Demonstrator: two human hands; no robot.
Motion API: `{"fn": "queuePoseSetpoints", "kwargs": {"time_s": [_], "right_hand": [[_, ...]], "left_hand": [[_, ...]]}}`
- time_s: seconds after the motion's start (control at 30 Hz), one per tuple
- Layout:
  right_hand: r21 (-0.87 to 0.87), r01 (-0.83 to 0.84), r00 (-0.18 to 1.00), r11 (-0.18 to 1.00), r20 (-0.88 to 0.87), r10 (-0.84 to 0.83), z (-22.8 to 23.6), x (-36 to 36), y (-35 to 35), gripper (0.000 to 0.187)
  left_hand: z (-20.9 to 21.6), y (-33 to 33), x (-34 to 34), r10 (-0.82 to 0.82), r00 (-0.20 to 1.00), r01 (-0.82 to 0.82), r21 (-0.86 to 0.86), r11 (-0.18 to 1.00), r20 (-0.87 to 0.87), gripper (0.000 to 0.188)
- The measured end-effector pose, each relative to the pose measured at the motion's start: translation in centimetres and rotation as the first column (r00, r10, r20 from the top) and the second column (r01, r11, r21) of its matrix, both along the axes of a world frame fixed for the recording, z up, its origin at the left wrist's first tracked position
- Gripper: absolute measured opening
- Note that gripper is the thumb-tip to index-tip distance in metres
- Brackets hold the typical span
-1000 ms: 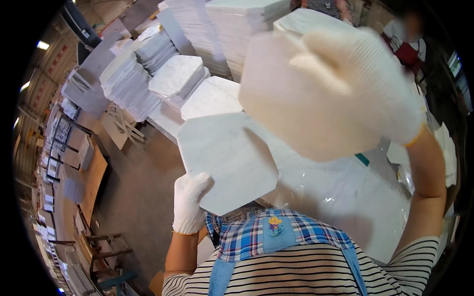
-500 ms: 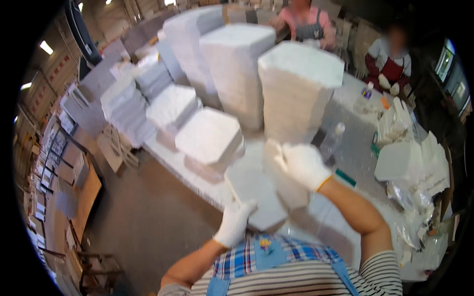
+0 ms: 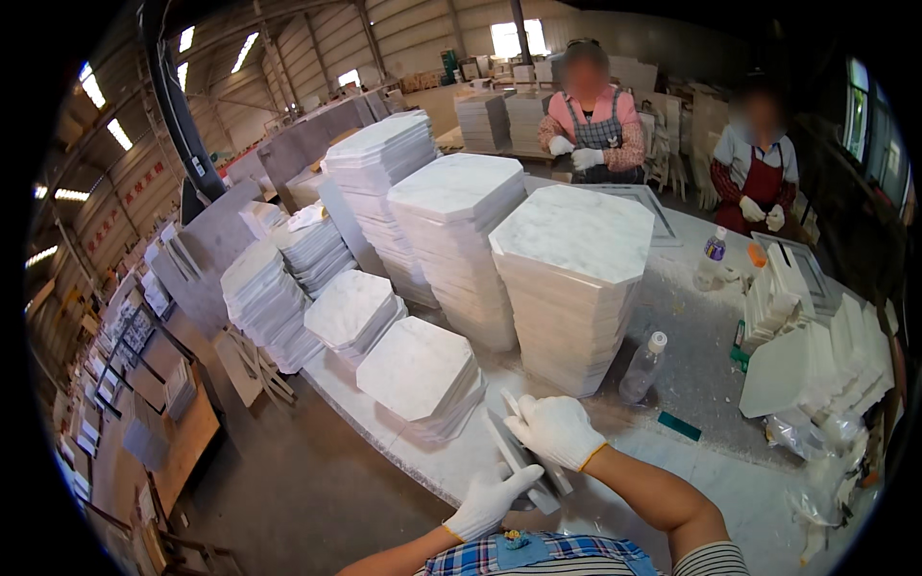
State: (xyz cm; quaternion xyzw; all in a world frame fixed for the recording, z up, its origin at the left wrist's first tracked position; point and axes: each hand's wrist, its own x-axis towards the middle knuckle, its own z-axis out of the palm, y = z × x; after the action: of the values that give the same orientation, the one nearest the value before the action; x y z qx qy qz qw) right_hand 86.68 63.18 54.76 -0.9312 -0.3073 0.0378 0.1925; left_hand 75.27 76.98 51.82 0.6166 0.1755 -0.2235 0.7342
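Note:
Two pale stone tiles (image 3: 521, 463) stand on edge, close together, with their thin sides facing up at the front of the worktable. My left hand (image 3: 492, 501), in a white knit glove, grips them from the near left, thumb lying over the edges. From the right, my right hand (image 3: 557, 429), gloved alike, is closed on the far end of the tiles. Just beyond my hands is a low stack of white marble tiles with cut corners (image 3: 423, 370). A tall stack of such tiles (image 3: 576, 240) rises behind my right hand.
More tile stacks (image 3: 456, 192) fill the table's left and back. A clear bottle (image 3: 642, 368) and a green strip (image 3: 679, 425) lie to the right. Leaning tiles (image 3: 783, 370) and plastic wrap (image 3: 802, 437) crowd the right edge. Two people (image 3: 595, 125) are across the table.
The two tiles, before tilted apart with their broad faces showing, are now brought together on edge between my hands. The view has tilted up, showing more of the hall.

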Motion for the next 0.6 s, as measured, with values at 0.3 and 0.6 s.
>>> {"fn": "queuePoseSetpoints", "kwargs": {"time_s": [0.3, 0.6], "right_hand": [[-0.060, -0.140, 0.980, 0.988, 0.132, 0.147, -1.1, -0.8, -1.7, 0.039], [0.154, 0.041, 0.974, 0.987, -0.227, -0.005, 0.7, -4.0, -4.7, 0.047]], "left_hand": [[-0.4, -0.7, 1.4, -0.160, 0.987, 0.160, 0.058, 0.985, 0.007, 0.050], [-9.6, 3.5, 8.9, 0.194, 0.769, -0.428, 0.266, 0.864, 0.609, 0.049]]}}
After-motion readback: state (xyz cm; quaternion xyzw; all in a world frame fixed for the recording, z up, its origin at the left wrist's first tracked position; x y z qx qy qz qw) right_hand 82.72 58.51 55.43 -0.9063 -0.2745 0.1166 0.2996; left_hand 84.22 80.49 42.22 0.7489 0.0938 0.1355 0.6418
